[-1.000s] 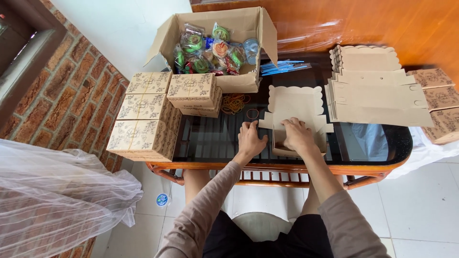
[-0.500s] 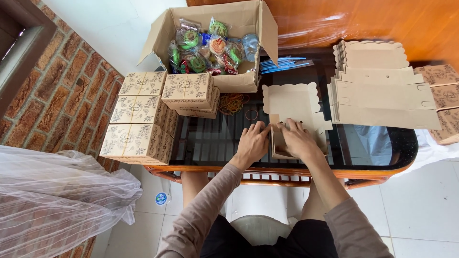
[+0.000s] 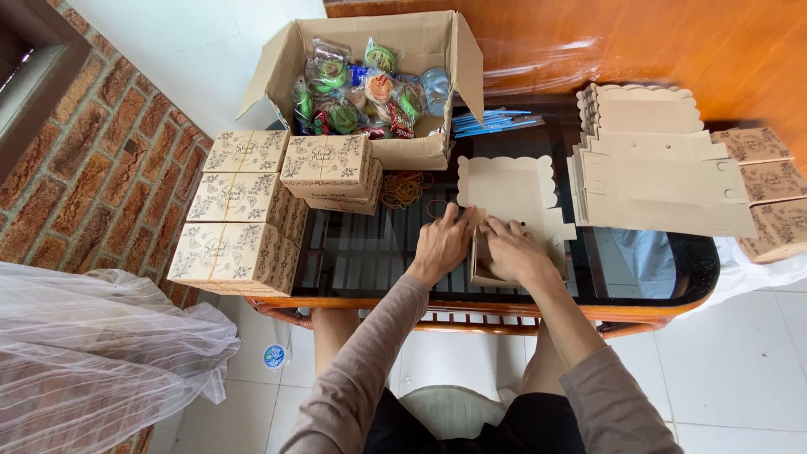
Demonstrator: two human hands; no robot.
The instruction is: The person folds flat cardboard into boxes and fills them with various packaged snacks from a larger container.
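Netting (image 3: pixel 92 353) billows at far left, beside stacked printed boxes (image 3: pixel 244 206) on the glass counter (image 3: pixel 361 252). Left hand (image 3: pixel 443 244) and right hand (image 3: pixel 514 249) press closed grips on a half-folded kraft box blank (image 3: pixel 513 197) at the counter's near edge. Its scalloped flap could crease crookedly under uneven pressure, or slide on glass. Flat blanks (image 3: pixel 656 168) lie right.
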